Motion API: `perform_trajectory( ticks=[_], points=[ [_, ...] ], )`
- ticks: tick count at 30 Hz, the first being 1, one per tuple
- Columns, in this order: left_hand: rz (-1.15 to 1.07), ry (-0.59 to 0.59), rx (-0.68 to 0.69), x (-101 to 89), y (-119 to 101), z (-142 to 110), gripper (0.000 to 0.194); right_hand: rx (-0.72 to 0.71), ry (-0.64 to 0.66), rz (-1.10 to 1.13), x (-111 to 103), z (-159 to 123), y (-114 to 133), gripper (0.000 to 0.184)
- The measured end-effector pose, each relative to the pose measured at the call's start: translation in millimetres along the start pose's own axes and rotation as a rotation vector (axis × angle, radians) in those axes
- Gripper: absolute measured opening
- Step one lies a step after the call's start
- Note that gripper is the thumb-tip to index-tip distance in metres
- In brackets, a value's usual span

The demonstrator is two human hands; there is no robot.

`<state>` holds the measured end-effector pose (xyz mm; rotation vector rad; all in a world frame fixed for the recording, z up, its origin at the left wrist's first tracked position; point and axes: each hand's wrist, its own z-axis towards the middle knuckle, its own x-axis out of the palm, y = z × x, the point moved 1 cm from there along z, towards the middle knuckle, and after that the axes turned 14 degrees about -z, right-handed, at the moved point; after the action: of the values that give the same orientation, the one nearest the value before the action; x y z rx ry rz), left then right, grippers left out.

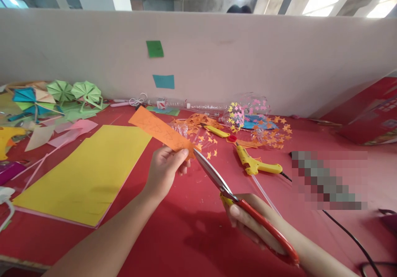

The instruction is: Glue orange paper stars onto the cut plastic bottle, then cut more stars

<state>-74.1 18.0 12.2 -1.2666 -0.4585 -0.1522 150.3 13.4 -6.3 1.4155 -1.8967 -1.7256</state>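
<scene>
My left hand [166, 165] pinches the lower end of an orange paper strip [161, 131], which has star outlines drawn on it. In my right hand [251, 215] is a pair of scissors [228, 192] with red handles. The tips of the blades meet the strip's edge beside my left thumb. Just behind the strip lie cut orange paper stars [211, 155] and a pile of orange paper pieces [198, 119]. A yellow hot glue gun [256, 164] rests to the right, its clear glue stick pointing towards my right hand.
Yellow paper sheets [89, 169] lie on the red table [173, 235] at left, near folded paper fans [87, 92]. A yellow cutter knife [217, 131], plastic bottles [201, 107] and star-covered clear plastic [238, 117] stand further back. A black cable [344, 233] runs along the right. A white partition [211, 53] closes the back.
</scene>
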Motion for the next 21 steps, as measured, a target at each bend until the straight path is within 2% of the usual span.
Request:
perform_trajectory(
  ticks=[9,18,21],
  points=[
    [0.04,0.11,-0.04,-5.3,-1.8,5.1,0.016,-0.07,0.036,-0.094,-5.0,0.2,2.3,0.058],
    [0.036,0.138,-0.07,-8.5,-1.7,6.7,0.017,0.013,0.006,-0.068,-2.1,0.8,2.1,0.061],
    [0.029,0.187,-0.089,-4.5,-2.8,4.9,0.021,0.021,-0.014,-0.031,0.3,-0.4,0.3,0.06]
  ],
)
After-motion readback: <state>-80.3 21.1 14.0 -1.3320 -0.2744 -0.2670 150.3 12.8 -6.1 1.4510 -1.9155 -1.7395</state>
